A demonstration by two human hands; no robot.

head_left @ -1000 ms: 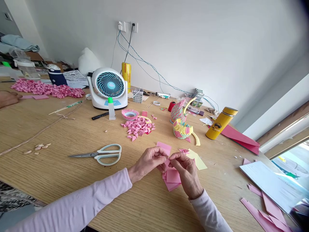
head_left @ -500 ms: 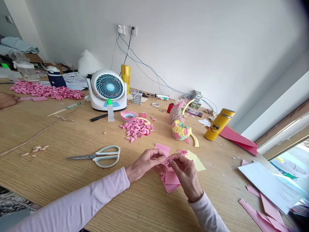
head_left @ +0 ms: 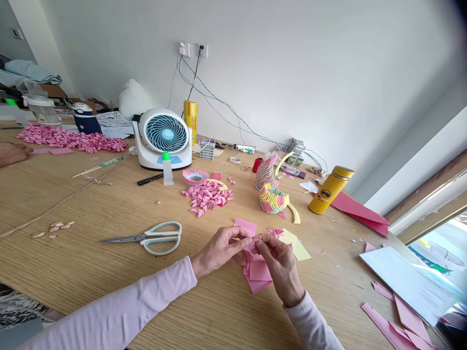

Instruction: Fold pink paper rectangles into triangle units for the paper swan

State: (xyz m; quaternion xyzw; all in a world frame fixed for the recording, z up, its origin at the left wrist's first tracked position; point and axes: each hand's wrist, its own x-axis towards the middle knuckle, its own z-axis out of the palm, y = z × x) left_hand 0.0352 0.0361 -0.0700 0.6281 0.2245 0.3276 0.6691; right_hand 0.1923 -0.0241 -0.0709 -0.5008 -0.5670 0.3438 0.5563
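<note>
My left hand (head_left: 221,249) and my right hand (head_left: 278,262) meet over the wooden table (head_left: 91,262), both pinching a small piece of pink paper (head_left: 251,243) between fingertips. Under them lies a stack of pink paper squares (head_left: 258,273). Another pink square (head_left: 245,226) and a pale yellow sheet (head_left: 297,244) lie just beyond the hands. A few folded pink triangles (head_left: 275,232) rest near the yellow sheet. Scissors (head_left: 151,237) with light handles lie to the left of my left hand.
A heap of folded pink pieces (head_left: 207,195), a small pink ring (head_left: 195,176), a paper swan model (head_left: 273,187), a yellow flask (head_left: 329,190), a desk fan (head_left: 163,138) and a glue bottle (head_left: 167,168) stand farther back. Another person's hand (head_left: 12,153) rests far left. Pink strips (head_left: 404,321) and white paper (head_left: 408,282) lie right.
Both hands stay together on the small pink paper, with only slight finger shifts. The view has tilted a little, so everything sits slightly lower in the frame.
</note>
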